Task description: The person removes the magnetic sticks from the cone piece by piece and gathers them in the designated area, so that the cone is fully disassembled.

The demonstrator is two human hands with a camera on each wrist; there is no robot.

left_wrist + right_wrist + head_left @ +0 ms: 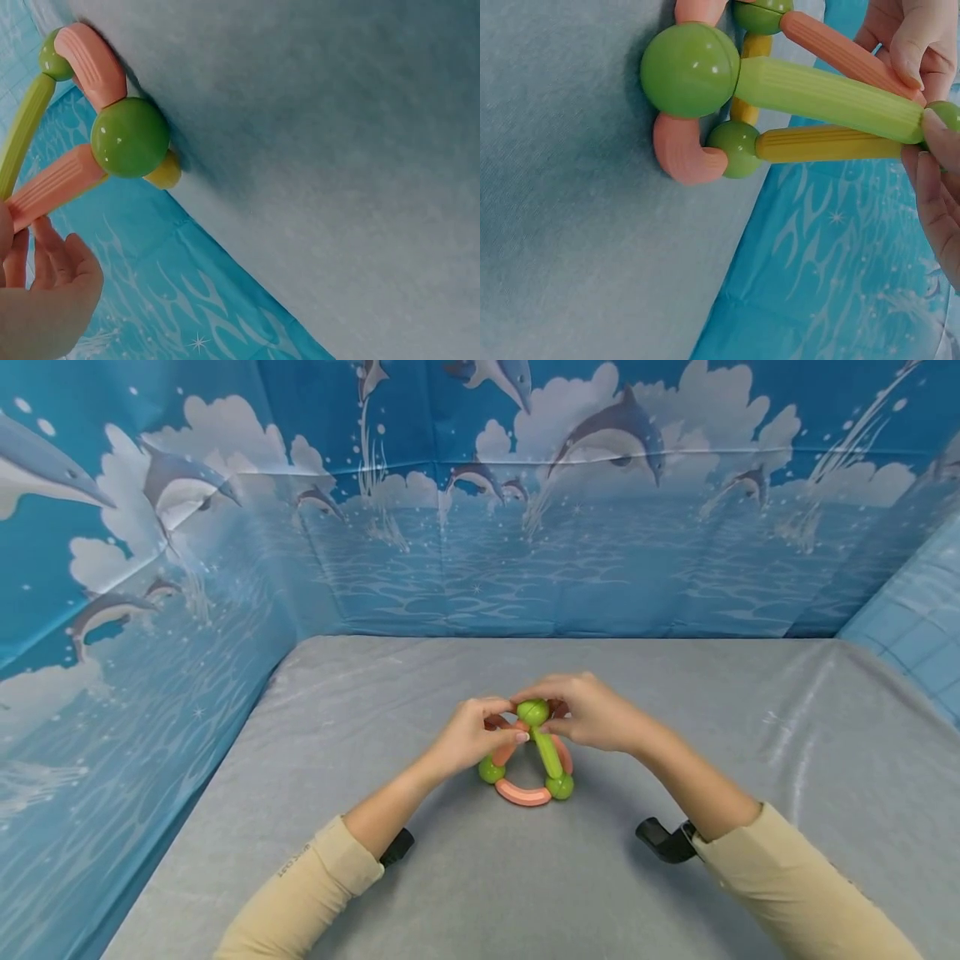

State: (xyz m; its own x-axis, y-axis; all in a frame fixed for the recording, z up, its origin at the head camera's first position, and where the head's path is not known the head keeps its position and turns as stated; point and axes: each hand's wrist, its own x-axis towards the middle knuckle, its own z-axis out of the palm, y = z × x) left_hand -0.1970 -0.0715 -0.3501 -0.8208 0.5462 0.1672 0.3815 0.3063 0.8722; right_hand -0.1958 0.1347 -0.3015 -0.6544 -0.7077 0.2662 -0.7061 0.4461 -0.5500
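A pyramid-shaped frame of toy balls and sticks stands on the grey cloth. Its top is a green ball (pixel 533 712), and more green balls (pixel 691 70) sit at the base corners. My left hand (pixel 468 735) pinches the upper end of a straight salmon stick (pixel 60 184), just under the top ball. From the other side, my right hand (pixel 600 714) grips the top ball with thumb and fingers, close over the ends of the light green stick (pixel 829 97) and yellow stick (pixel 829 143). A curved salmon stick (pixel 522 794) joins two base balls at the front.
Grey cloth (pixel 480 893) covers the table. Blue curtains (pixel 525 568) printed with dolphins stand behind it and at both sides. A black wrist mount (pixel 666 841) juts out under the right forearm, and another black mount (pixel 397 847) shows by the left.
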